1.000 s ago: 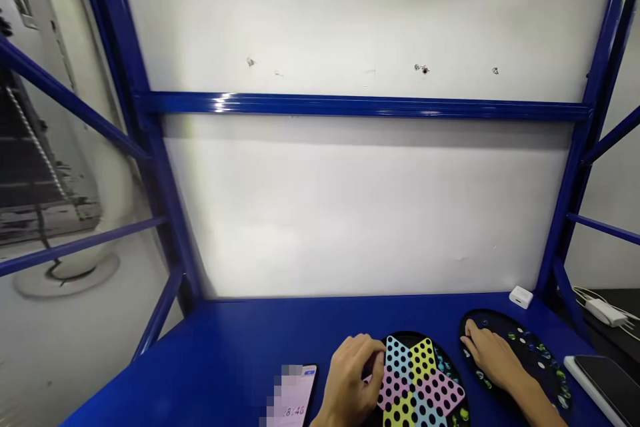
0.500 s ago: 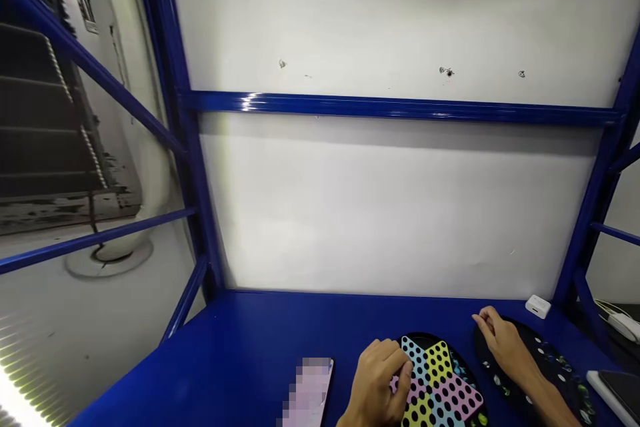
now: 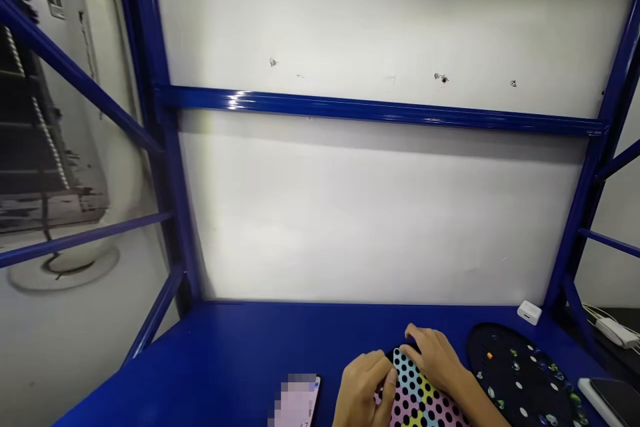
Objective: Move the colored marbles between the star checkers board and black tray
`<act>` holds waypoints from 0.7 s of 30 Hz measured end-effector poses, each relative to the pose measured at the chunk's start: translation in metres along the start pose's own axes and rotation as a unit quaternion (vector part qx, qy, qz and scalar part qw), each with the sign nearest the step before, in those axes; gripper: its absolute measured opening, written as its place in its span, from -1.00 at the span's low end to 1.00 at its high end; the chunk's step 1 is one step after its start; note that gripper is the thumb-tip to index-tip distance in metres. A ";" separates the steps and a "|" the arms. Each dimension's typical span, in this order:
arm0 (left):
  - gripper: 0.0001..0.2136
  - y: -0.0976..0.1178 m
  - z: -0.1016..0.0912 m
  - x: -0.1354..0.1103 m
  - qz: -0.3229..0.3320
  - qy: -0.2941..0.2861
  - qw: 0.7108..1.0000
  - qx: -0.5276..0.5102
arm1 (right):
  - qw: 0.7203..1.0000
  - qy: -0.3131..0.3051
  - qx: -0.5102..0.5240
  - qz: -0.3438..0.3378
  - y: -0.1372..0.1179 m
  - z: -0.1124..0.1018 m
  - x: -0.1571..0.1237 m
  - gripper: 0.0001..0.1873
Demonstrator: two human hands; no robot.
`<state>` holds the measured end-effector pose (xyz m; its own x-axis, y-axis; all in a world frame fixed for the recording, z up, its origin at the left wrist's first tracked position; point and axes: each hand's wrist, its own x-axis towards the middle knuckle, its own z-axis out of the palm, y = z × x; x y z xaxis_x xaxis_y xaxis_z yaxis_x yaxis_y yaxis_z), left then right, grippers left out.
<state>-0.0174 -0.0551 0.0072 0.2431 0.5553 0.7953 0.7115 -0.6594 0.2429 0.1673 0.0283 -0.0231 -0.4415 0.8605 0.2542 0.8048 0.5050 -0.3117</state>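
A Chinese checkers board, star-shaped with black holes in blue, yellow and pink points, lies at the bottom centre. Part of a black round base shows behind its upper tip. My left hand is closed at the board's left side, thumb over the edge, and appears to grip it. Over the board's upper right, my right hand reaches in with thumb and forefinger apart near the far tip. To the right is a black round tray with scattered marbles and an orange piece.
A phone lies left of my hands on the blue table. A white charger-like block sits by the back edge, and a dark device at the right edge. Blue frame bars cross a white panel behind.
My right hand has moved left from the black tray to the board's upper tip. The orange piece in the tray is now visible. My left hand stays at the board. The view has shifted slightly.
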 end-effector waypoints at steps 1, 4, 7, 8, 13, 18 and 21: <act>-0.70 -0.001 0.001 0.000 0.007 0.010 1.000 -0.002 | 1.000 0.006 0.001 -0.004 -0.002 0.001 0.001 -0.80; -0.68 -0.003 0.001 0.001 0.013 0.032 0.999 -0.011 | 1.000 0.002 0.004 -0.014 -0.005 0.003 0.006 -0.78; -0.68 -0.002 -0.003 0.003 0.002 0.007 1.000 -0.018 | 1.000 0.003 0.008 -0.015 -0.006 0.004 0.005 -0.75; -0.68 -0.001 -0.004 0.004 0.001 0.000 1.000 -0.020 | 1.000 0.006 0.011 -0.015 -0.005 0.004 0.004 -0.76; -0.67 -0.005 -0.002 0.002 0.007 -0.010 1.000 -0.023 | 0.998 0.029 0.053 -0.013 -0.005 -0.005 -0.010 -0.75; -0.65 -0.006 0.002 0.002 0.010 0.003 1.000 -0.025 | 0.981 0.145 0.126 0.032 0.041 -0.034 -0.024 -0.61; -0.66 -0.004 -0.001 0.003 0.016 -0.018 0.999 -0.025 | 0.944 0.260 0.169 0.113 0.101 -0.051 -0.042 -0.59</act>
<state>-0.0199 -0.0513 0.0096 0.2897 0.5504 0.7830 0.6697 -0.7010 0.2450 0.2878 0.0399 -0.0183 0.0521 0.8441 0.5336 0.6443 0.3798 -0.6638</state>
